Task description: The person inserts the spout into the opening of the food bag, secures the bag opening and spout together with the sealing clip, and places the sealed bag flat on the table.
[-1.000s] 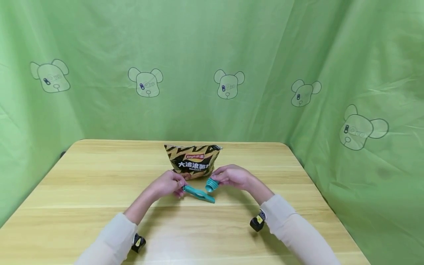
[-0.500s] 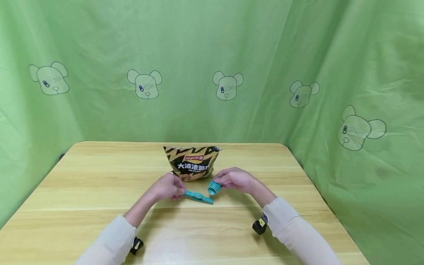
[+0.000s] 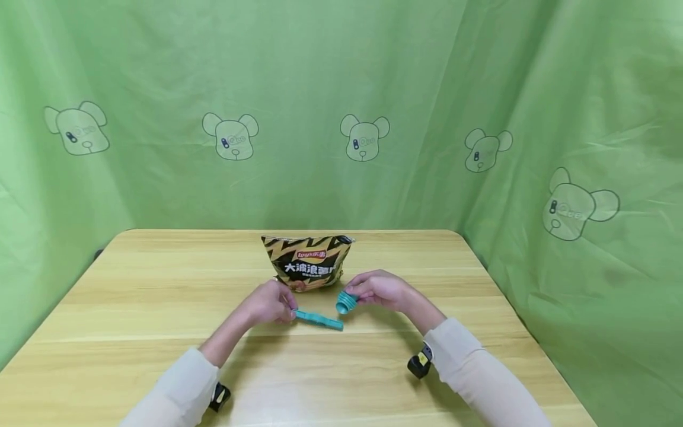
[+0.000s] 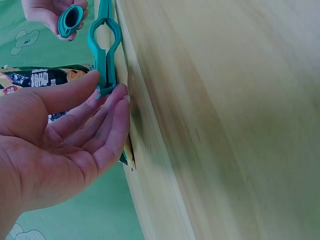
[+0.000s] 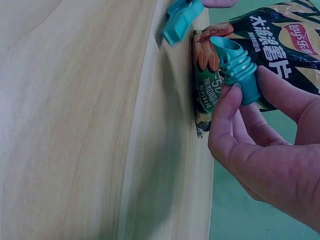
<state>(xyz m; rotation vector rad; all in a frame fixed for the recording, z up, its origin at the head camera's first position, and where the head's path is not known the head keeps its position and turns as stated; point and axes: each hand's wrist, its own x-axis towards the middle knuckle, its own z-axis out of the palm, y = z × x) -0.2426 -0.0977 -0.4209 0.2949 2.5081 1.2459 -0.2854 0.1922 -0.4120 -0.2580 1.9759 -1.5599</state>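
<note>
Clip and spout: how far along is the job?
Looks done: both the teal clip and ridged spout are grasped. In hand: the left hand pinches the clip's end; the right hand holds the spout. Probably remaining: joining them and fitting the chip bag, since the pieces sit apart and neither is on it.

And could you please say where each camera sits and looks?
Head: worn on the head, facing forward and down at the table; left hand, right hand and both sleeves show.
Left wrist: worn there, facing the teal clip the left hand pinches; right hand also shows.
Right wrist: worn there, facing the ribbed spout in the right hand; left hand partly shows.
Both wrist views share clip, spout, chip bag.
</note>
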